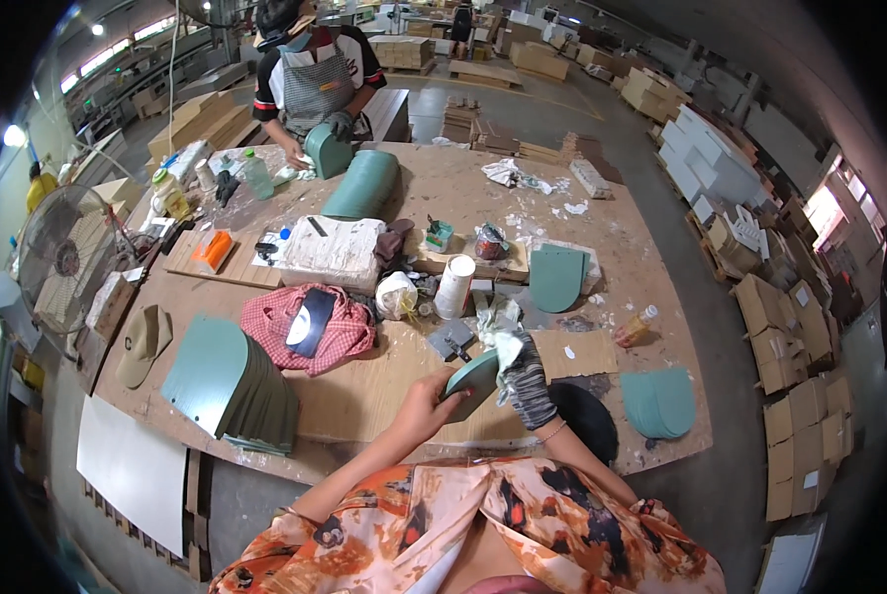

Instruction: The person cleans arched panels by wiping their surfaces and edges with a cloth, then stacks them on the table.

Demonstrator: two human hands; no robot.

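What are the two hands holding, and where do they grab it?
The left hand grips a green arched panel by its lower left edge. The gloved right hand presses a white cloth on its upper end.

Bare tabletop point(364, 391) beside panel stack point(234, 384)

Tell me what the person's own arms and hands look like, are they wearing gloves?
The left hand is bare, and so is its forearm. The right hand wears a dark grey knitted glove that reaches past the wrist, with a thin bracelet just below it. Both arms come out of the loose short sleeves of an orange, white and black patterned top.
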